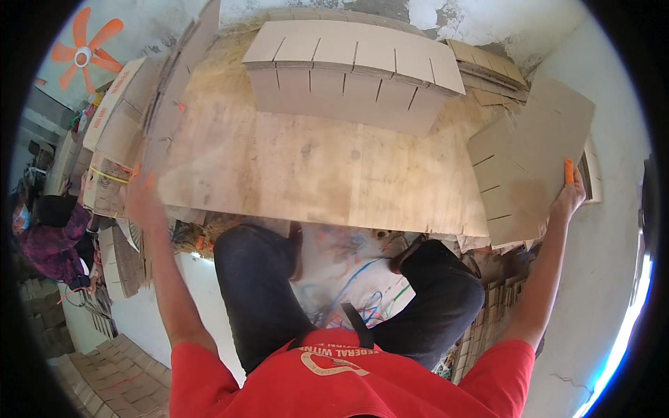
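Observation:
My right hand (pixel 571 194) grips the right edge of a plain brown cardboard sheet (pixel 556 122), one finger wrapped in orange. Beneath that sheet lies slotted cardboard (pixel 491 181) at the table's right end. On the left, my left hand (pixel 144 200) is smeared by motion, with orange on its fingers. It is at the lower end of tall upright cardboard sheets (pixel 171 94), which are partly blurred too; whether it grips them cannot be made out. Across the far middle of the wooden table (pixel 313 167) sits a stack of slotted cardboard strips (pixel 348 52).
More cardboard pieces (pixel 488 63) lie at the far right corner. Bundled cardboard (pixel 111 139) stands left of the table, below an orange fan (pixel 83 56). Another person (pixel 56 237) is at the far left. Slotted cardboard stacks (pixel 115 373) are at lower left; a wall borders the right.

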`<action>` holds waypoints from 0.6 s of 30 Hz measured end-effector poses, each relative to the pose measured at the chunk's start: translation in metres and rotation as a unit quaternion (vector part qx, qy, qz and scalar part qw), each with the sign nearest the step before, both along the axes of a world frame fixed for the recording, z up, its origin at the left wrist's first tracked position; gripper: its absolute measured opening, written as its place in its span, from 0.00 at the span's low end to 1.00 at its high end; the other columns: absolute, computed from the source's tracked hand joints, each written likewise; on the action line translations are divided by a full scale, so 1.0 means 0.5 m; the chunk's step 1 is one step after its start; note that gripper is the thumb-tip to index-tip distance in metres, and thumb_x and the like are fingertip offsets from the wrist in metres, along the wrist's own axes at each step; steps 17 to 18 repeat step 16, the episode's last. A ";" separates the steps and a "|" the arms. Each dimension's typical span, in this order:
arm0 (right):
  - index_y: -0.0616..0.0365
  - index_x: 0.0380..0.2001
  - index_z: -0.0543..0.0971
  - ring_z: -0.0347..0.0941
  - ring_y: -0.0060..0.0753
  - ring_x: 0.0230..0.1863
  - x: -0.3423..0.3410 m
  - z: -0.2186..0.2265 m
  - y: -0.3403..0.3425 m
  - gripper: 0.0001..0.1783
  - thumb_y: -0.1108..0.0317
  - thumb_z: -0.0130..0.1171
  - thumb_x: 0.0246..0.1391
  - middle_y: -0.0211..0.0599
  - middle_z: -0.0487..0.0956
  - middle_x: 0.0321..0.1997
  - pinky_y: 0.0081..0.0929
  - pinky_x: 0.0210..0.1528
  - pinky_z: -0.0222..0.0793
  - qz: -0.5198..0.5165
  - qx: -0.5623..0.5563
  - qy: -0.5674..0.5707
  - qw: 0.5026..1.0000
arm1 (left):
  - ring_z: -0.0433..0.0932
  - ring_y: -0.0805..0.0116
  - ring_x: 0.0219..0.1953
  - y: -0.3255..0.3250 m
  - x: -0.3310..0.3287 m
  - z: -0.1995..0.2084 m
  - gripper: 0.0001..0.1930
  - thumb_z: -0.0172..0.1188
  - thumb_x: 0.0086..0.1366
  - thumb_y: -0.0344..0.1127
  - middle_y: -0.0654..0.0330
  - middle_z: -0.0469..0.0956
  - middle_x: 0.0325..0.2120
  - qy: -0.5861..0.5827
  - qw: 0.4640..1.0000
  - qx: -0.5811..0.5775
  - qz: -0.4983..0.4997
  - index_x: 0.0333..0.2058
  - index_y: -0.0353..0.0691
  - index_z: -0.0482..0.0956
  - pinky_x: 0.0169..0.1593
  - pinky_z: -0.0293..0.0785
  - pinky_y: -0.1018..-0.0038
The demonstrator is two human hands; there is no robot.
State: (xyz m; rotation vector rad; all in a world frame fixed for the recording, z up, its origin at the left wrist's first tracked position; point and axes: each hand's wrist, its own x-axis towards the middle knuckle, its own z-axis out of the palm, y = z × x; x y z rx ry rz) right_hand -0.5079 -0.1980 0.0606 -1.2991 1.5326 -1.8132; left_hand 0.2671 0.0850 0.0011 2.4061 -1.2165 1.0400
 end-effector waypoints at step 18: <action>0.62 0.47 0.80 0.78 0.24 0.37 0.319 -0.083 0.129 0.23 0.65 0.70 0.48 0.35 0.83 0.43 0.20 0.44 0.73 0.142 -0.002 -0.155 0.978 | 0.66 0.53 0.61 -0.549 -0.437 0.048 0.27 0.65 0.59 0.34 0.47 0.71 0.56 0.035 0.890 0.090 -0.445 0.59 0.46 0.72 0.65 0.58 0.59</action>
